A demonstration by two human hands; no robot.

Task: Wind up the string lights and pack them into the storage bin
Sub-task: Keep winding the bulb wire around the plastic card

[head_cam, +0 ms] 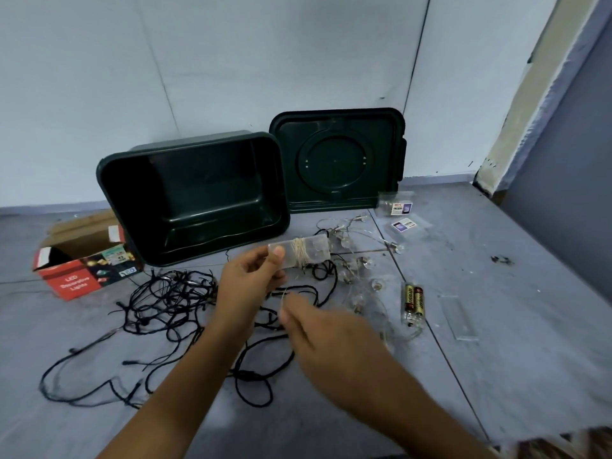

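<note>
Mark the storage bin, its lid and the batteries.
storage bin (198, 180), head view, bare inner wall.
lid (334, 160), head view, centre of round recess.
batteries (409, 299), head view, label of the left cell.

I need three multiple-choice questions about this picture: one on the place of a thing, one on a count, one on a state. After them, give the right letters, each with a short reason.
1. Where is the lid in relation to the bin?
A) closed on top of it
B) leaning on the wall, to its right
C) under it

2. How many batteries lie on the floor?
A) two
B) four
C) six

3. In what state is the bin?
A) shut
B) open and empty
C) open and full

Answers:
1 B: the lid stands upright against the wall beside the bin.
2 A: two batteries lie side by side.
3 B: the opening faces the camera and only the bare dark inside shows.
</note>
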